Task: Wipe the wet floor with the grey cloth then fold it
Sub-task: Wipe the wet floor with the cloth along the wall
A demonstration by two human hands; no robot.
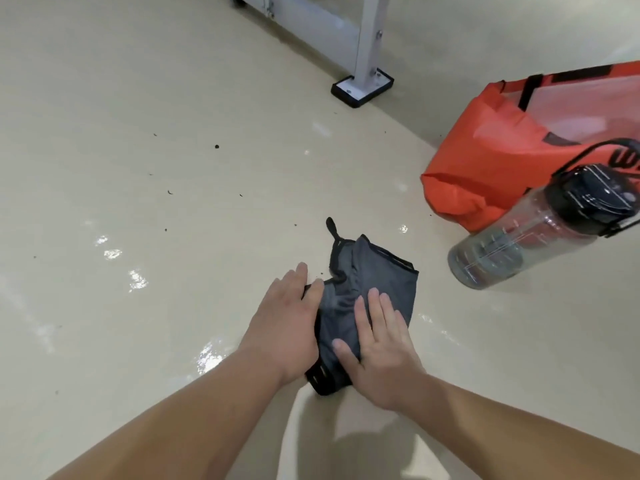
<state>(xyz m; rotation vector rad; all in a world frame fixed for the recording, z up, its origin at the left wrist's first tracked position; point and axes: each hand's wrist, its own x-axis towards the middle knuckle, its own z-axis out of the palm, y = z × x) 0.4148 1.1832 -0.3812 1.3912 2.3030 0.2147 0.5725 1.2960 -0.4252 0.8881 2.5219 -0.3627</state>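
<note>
Glossy beige floor [138,133] carries one grey cloth [377,282], black-edged with a small loop at its far corner, lying partly folded and rumpled in the middle of the view. Both hands rest on it. The right hand [377,348] lies flat, its fingers [374,306] straight and slightly spread, pressing the fabric down. The left hand [284,327] rests at the cloth's left edge, fingers [301,275] straight and close together. Wet patches [207,358] shine just beside the left wrist. To the right lies one clear bottle [519,244] with a black cap, tipped on its side, its markings unreadable. One orange bag [491,168] sits behind it, its white lettering cut off. One metal frame leg [367,46] stands farther back.
</note>
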